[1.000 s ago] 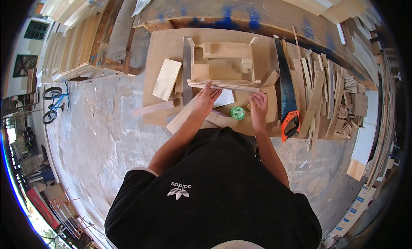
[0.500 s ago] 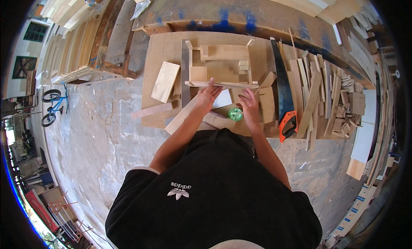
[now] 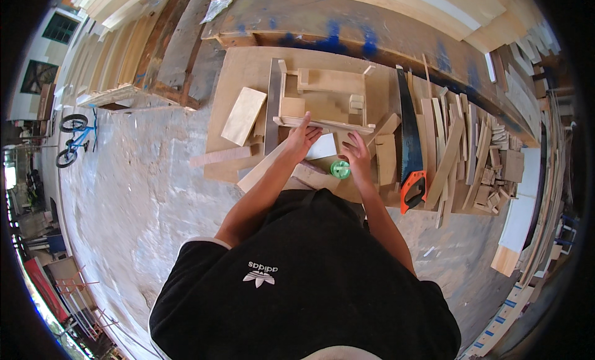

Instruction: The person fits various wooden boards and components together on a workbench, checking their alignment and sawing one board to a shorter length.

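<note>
Plywood open box frame [image 3: 325, 102] lying at 12 o'clock; your left hand [image 3: 302, 138] pressing flat on its front rail, steadying it. Right hand [image 3: 357, 156] hovering, fingers loosely curled, empty, beside green round tape measure [image 3: 339, 169] at 5 o'clock.

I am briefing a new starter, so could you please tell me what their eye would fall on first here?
Probably the two bare hands at the middle: the left hand rests on the near rail of an open wooden frame, the right hand just beside a small green round object. Next, the handsaw with an orange handle lying to the right, beside a pile of wood offcuts.
</note>
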Demonstrator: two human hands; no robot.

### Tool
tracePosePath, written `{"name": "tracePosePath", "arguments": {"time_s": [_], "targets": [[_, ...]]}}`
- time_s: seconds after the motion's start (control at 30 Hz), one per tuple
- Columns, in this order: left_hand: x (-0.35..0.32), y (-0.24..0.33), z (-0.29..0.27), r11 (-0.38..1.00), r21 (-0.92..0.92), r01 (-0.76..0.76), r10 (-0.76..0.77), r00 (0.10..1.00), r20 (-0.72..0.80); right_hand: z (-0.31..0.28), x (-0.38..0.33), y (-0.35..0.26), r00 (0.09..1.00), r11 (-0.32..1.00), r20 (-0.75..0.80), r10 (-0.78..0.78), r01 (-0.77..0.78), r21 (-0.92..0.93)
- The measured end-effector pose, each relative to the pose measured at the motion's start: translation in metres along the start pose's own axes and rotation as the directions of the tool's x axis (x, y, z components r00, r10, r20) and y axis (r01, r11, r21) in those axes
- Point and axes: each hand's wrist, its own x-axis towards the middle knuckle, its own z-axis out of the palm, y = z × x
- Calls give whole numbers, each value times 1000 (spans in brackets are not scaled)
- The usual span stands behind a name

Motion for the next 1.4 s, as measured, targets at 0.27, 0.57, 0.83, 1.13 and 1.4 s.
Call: {"name": "tracePosePath", "arguments": {"time_s": [0.27,0.57,0.83,1.13,1.4], "targets": [[3,-7,4,998,-61,32,-38,995,-96,0,5,-4,949,872,-71,306,-249,422],[3,-12,-6,998,60,-3,8,996,-85,17,36,3,898,835,-175,405,-285,471],[-1,-1,-10,999,38,19,-18,999,-36,33,36,-3,917,839,-213,336,-188,511],[-1,-1,-6,995,98,21,-13,996,-89,37,41,8,919,795,-247,309,-107,597],[-1,1,-7,991,132,14,-4,997,-79,30,46,11,932,849,-242,269,-110,517]]}}
